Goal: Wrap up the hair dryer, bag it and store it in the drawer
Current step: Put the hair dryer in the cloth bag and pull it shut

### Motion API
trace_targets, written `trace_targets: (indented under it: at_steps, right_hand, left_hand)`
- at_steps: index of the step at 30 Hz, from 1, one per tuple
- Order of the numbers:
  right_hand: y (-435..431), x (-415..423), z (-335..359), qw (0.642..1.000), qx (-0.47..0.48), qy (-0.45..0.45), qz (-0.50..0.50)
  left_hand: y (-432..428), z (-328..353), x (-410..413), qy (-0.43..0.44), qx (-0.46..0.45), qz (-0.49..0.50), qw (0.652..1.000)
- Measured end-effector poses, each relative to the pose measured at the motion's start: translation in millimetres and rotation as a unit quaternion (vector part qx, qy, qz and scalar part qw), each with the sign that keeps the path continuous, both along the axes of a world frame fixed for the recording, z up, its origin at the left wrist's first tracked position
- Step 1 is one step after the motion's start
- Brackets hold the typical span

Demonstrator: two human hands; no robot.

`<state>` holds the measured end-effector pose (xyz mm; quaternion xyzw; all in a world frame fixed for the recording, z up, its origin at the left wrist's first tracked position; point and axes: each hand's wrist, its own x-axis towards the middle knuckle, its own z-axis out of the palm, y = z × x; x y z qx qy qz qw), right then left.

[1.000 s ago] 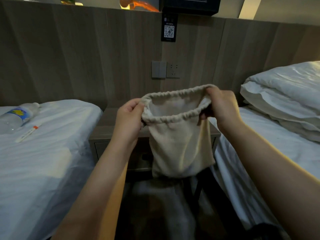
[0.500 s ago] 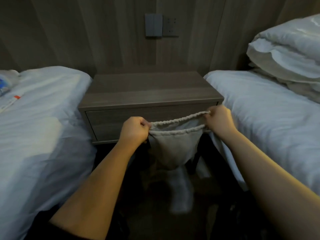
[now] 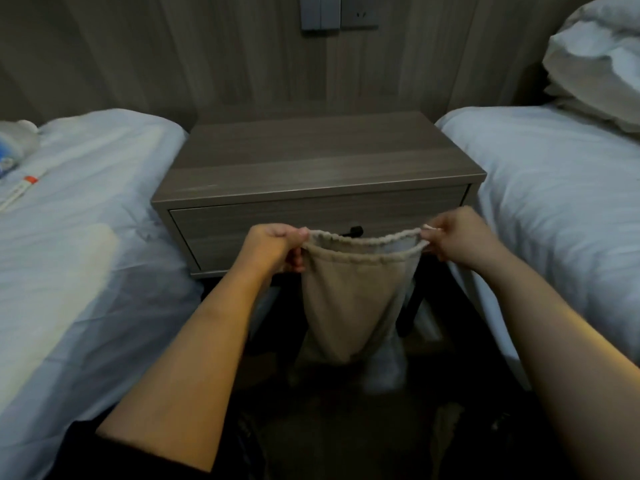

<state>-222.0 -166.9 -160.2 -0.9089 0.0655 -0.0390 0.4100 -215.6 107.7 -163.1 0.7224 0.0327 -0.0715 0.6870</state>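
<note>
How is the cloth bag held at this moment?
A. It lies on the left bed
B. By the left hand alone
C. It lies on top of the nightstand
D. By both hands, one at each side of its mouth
D: the left hand and the right hand each grip one side of the mouth of the cloth bag, which hangs in front of the drawer.

A twin bedroom: white-sheeted left bed at 9 o'clock, right bed at 3, nightstand with drawer at 12.
</note>
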Motion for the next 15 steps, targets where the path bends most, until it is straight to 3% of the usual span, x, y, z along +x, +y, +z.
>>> trace_targets:
  at_steps: [1,2,5,9,15]
  right_hand:
    - [-3.6,2.6,-1.6,0.999,-0.031,-0.010,-0.023]
    - [-5.8,3.6,-4.0,0.999,-0.002,-0.019,-0.037]
    - [-6.0,2.2,-11.3,0.978,0.194,-0.046,-0.055]
    - [-6.6,3.9,-10.6,0.918,0.377,-0.073,-0.100]
    - [-18.1,1.0,-1.7,0.819,0.468,-0.172,-0.285]
  left_hand:
    - [1.4,-0.5,0.6,0.003,-0.002,0.004,1.000]
    - [3.4,-1.3,1.4,0.008,-0.004,0.008,1.000]
    - [9.6,-2.6,3.0,0.024,-0.030,0.030,0.999]
    - [19.6,-3.1,7.1,0.016,-0.070,0.074,0.995]
    - [18.8,-12.7,14.1,0.004,-0.125,0.210,0.970]
